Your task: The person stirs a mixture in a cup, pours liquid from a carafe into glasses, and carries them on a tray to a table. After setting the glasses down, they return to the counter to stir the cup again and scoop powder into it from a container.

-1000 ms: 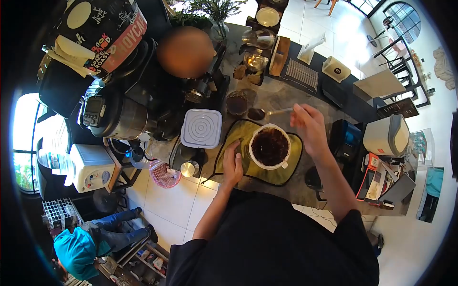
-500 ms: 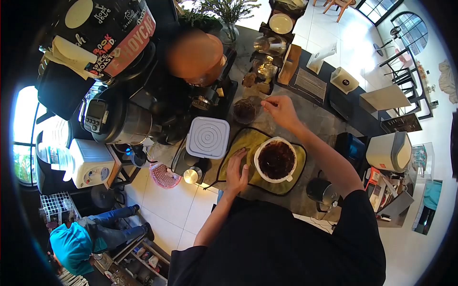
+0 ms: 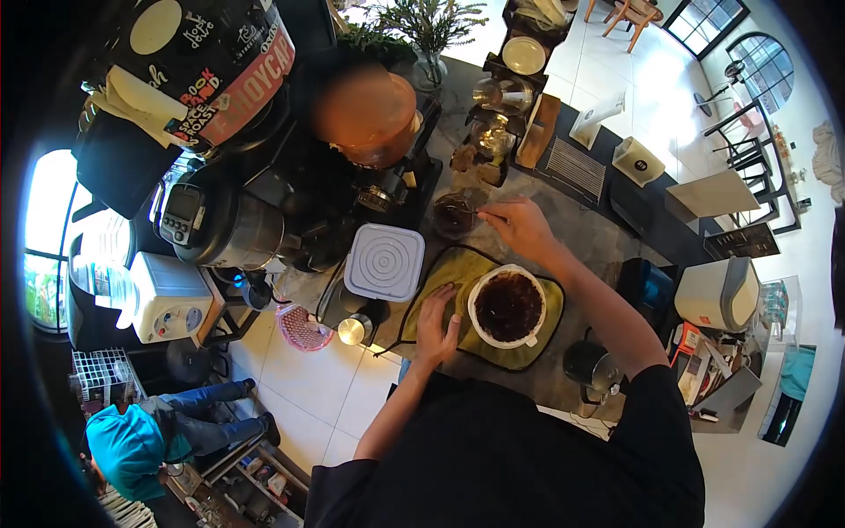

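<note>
A white cup (image 3: 537, 336) with dark brown contents stands on a green cloth (image 3: 465, 273) at the counter's near edge. My left hand (image 3: 433, 330) lies flat on the cloth's left part, fingers spread, left of the cup. Beyond the cloth, my right hand (image 3: 515, 220) is pinched at the rim of a small glass (image 3: 453, 216) holding something dark. Its fingertips close on a thin thing, perhaps a handle, too small to make out. Left of the cloth sits a square container with a pale ringed lid (image 3: 384, 262).
A black grinder (image 3: 238, 227) and an espresso portafilter (image 3: 382, 195) are at the left. Glass vessels (image 3: 493, 134) stand behind the small glass. A dark pitcher (image 3: 591, 366) is right of the cloth. A person in a turquoise top (image 3: 128, 451) is at the lower left.
The view has shifted slightly. My right hand has moved a little nearer the small glass, its fingers still pinched. My left hand stays on the cloth.
</note>
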Demonstrator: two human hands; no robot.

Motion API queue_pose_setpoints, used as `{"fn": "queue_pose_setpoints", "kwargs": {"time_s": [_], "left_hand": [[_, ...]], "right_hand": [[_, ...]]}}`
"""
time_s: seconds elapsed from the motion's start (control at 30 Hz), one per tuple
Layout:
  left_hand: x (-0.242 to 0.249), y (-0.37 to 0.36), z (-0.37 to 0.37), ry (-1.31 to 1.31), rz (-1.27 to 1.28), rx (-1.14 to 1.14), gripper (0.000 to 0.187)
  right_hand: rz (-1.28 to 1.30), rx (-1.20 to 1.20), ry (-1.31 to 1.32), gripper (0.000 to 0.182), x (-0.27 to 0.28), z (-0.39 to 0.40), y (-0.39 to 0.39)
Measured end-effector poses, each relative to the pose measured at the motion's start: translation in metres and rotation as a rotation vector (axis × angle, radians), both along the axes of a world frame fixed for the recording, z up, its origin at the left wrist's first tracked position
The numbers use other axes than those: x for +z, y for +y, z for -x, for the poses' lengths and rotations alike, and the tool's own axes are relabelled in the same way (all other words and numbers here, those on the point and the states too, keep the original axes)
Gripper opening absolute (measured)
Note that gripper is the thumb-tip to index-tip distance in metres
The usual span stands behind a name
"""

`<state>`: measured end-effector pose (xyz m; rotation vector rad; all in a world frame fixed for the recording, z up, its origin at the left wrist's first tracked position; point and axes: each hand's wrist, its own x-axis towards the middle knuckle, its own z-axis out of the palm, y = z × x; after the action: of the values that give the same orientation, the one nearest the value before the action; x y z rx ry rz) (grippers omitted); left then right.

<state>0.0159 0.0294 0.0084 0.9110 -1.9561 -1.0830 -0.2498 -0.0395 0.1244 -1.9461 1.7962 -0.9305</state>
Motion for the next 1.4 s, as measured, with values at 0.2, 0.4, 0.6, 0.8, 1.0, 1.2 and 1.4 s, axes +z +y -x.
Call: {"fn": "queue_pose_setpoints", "kwargs": {"time_s": [0.2,0.4,0.6,0.8,1.0,1.2,1.4], "left_hand": [[0.001,0.000,0.000,0.021,0.029,0.004,0.042],[0.001,0.000,0.001,0.010,0.032,0.007,0.039],[0.005,0.001,0.003,0.044,0.012,0.020,0.037],[0.012,0.007,0.003,0.066,-0.043,0.014,0.045],[0.036,0.010,0.013,0.074,0.033,-0.022,0.046],[0.023,0.008,0.020,0.063,0.071,-0.082,0.052],[0.030,0.005,0.025,0.076,0.061,-0.134,0.053]], "right_hand": [[0.025,-0.029,0.004,0.018,0.001,0.002,0.010],[-0.033,-0.136,-0.034,0.020,0.005,-0.001,0.016],[-0.183,-0.355,-0.670,0.027,-0.019,0.011,0.017],[-0.294,-0.426,-1.165,0.026,-0.014,0.027,0.029],[-0.203,-0.389,-1.194,0.026,0.026,0.027,0.060],[-0.001,-0.374,-0.877,0.024,0.101,0.005,0.121],[0.002,-0.395,-0.213,0.014,0.097,-0.032,0.169]]}}
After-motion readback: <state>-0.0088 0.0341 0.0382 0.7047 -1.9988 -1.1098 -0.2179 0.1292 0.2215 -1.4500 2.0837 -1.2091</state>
